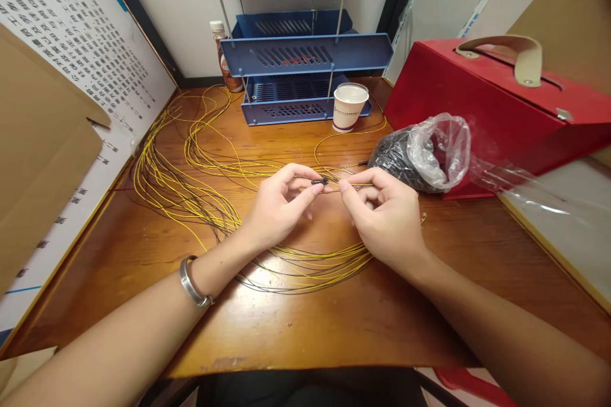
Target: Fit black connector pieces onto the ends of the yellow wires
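Observation:
Between thumb and fingers of my left hand (286,203) is a small black connector (319,182); its exact kind is too small to make out. My right hand (384,210) is closed in a pinch just to the right of it, with a thin yellow wire (356,185) at its fingertips. The two hands are a short gap apart above the table. Under and around them lies a loose bundle of yellow and black wires (191,187), which loops from the left side to the front of my hands.
A clear plastic bag of small black parts (401,159) lies right of my hands, against a red box (477,108) with a handle. Behind stand a paper cup (350,108), a blue tiered rack (305,56) and a bottle (229,70). Cardboard (42,152) borders the left side.

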The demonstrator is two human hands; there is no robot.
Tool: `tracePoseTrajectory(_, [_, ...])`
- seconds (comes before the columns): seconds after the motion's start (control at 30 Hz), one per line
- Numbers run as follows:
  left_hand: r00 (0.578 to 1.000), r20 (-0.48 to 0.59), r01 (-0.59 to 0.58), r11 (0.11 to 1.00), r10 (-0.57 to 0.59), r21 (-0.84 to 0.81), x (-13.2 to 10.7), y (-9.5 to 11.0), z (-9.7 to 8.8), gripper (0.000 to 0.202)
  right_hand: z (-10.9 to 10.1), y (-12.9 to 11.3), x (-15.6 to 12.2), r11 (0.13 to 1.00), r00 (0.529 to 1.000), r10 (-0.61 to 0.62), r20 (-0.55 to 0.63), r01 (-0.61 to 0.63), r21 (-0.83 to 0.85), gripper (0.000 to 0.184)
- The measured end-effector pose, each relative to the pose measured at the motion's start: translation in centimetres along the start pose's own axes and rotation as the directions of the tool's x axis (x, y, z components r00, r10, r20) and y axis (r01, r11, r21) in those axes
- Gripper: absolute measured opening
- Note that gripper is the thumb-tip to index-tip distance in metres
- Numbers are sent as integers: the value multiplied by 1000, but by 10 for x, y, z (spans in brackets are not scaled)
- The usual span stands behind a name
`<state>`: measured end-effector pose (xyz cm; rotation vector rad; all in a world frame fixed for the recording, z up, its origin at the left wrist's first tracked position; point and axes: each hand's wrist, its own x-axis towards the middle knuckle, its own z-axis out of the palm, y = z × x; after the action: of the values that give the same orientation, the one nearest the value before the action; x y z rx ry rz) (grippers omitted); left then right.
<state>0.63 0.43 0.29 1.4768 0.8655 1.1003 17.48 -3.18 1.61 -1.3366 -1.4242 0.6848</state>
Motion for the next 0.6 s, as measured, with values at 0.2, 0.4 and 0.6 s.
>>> tracePoseTrajectory(0.2, [1000, -1, -8, 1000, 8, 3, 0, 0, 0, 22, -2, -1, 0, 1000, 1000, -16, -10, 16, -11, 16])
tracePoseTrajectory(0.4, [1000, -11, -2, 1000, 3, 21, 0, 1, 0, 22, -1, 1, 0, 1000, 1000, -23, -2, 23, -13, 15])
tracePoseTrajectory(0.6, [1000, -11, -10, 1000, 10, 12, 0, 2, 0, 22, -1, 2, -1, 999, 999, -36, 0, 36, -18, 15])
